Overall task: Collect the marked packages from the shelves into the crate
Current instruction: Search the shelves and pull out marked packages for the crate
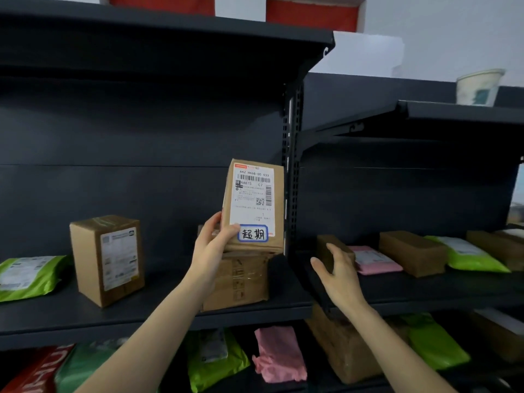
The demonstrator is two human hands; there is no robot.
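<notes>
Left hand (211, 248) clamps an upright labelled box (253, 205) above a shelf (158, 310); right hand (338, 275) hovers nearby, fingers apart, empty.

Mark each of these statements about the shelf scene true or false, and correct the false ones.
1. The left hand holds up a brown package bearing a blue-bordered handwritten sticker. True.
2. The right hand has a pink mailer in its grip. False: it is open and empty, in front of a brown parcel; the pink mailer lies on the shelf.
3. A paper cup stands on the upper right shelf. True.
4. The held package is a green bag. False: it is a brown package with a white shipping label.
5. A crate stands on the middle shelf. False: no crate is in view.
</notes>
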